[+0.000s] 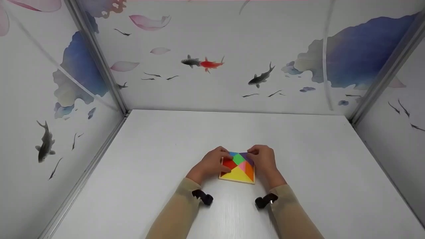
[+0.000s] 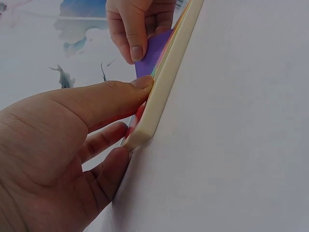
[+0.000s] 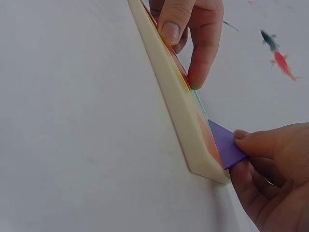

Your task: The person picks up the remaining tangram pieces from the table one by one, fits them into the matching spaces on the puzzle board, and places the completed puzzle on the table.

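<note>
A square tangram puzzle in a pale wooden tray [image 1: 236, 181] lies on the table between both hands. Its yellow piece [image 1: 237, 175] faces me, with red, pink, orange, green and blue pieces around it. My left hand [image 1: 211, 161] holds the tray's left side, thumb over the top and fingers along the edge. At the far right corner, my right hand [image 1: 265, 160] pinches the purple tangram piece [image 3: 227, 146] between thumb and fingers. That piece stands tilted up from the tray in both wrist views.
The white table [image 1: 159, 139] spreads around the puzzle. Printed panels with fish and blue shapes form a back wall [image 1: 219, 86] and side walls, joined by metal corner posts [image 1: 96, 53]. Each sleeve carries a black wrist device [image 1: 203, 197].
</note>
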### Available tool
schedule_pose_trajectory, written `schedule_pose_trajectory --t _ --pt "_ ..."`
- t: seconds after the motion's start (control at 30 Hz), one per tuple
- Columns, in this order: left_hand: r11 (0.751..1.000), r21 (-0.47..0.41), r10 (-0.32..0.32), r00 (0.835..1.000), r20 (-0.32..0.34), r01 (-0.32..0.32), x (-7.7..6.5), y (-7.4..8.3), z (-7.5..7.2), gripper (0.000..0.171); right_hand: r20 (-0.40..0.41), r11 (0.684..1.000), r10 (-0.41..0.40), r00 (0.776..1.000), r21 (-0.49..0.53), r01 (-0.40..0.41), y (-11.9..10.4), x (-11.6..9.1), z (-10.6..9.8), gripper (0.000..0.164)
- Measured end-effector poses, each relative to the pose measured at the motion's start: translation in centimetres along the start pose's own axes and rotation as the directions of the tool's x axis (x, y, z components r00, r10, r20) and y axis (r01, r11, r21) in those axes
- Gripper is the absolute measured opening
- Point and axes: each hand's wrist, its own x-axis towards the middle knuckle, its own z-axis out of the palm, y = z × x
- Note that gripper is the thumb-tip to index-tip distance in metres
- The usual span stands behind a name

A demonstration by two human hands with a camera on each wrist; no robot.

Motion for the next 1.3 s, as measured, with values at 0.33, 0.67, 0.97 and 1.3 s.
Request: schedule_pose_trajectory --t 0.33,0.67,0.97,1.3 --pt "1.0 -0.017 -0.022 1.0 -0.005 0.022 0.1 -0.2 0.2 0.044 0.021 1.0 0.001 1.0 -0.001 -0.001 0.4 0.1 -0.1 0.01" --pt "1.0 -0.015 -0.019 1.0 -0.003 0.019 0.2 -0.3 0.3 0.045 0.038 0.998 0.059 0.998 -0.005 -0.058 0.6 0.2 -0.1 0.013" --pt "1.0 -0.007 -0.015 1.0 -0.013 0.015 0.1 -0.2 0.1 0.044 0.008 1.0 -0.025 1.0 -0.009 0.025 1.1 0.5 0.0 0.013" --pt "1.0 -0.023 -0.019 1.0 -0.007 0.019 -0.2 0.2 -0.1 0.042 0.038 0.999 0.022 0.999 -0.033 -0.021 1.1 0.5 0.0 0.013"
